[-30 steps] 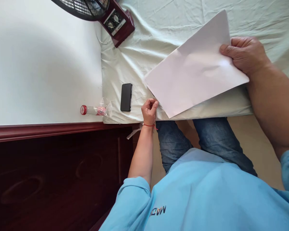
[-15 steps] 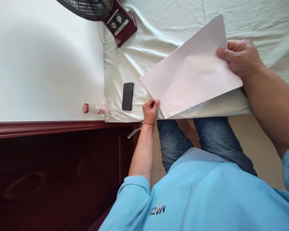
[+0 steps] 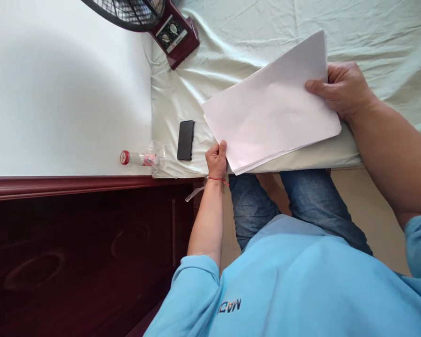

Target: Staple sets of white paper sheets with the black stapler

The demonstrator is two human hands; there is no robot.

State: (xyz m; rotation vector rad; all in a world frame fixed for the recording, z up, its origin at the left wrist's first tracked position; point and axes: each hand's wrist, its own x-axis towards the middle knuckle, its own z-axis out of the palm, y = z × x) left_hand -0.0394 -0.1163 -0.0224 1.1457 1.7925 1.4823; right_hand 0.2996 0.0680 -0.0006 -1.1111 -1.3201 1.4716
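Several white sheets of paper (image 3: 270,107) lie together as a thin stack, tilted above the pale cloth, with edges slightly fanned along the near side. My right hand (image 3: 344,89) grips the right edge, its thumb flat on top and the fingers hidden underneath. At the near left corner, my left hand (image 3: 216,160) is closed on the paper edge with its thumb up; a red string circles that wrist. Left of this hand, a black phone (image 3: 185,140) rests on the cloth.
A dark red fan (image 3: 182,40) stands at the back left on the pale green cloth (image 3: 382,42). A clear bottle with a red cap (image 3: 125,157) lies on its side at the left, beside crumpled plastic. Dark red wood panelling (image 3: 91,234) fills the lower left.
My right hand has shifted left and slightly nearer, carrying the paper with it. The sheet edges now show fanned apart at the near side. My left hand has moved slightly left.
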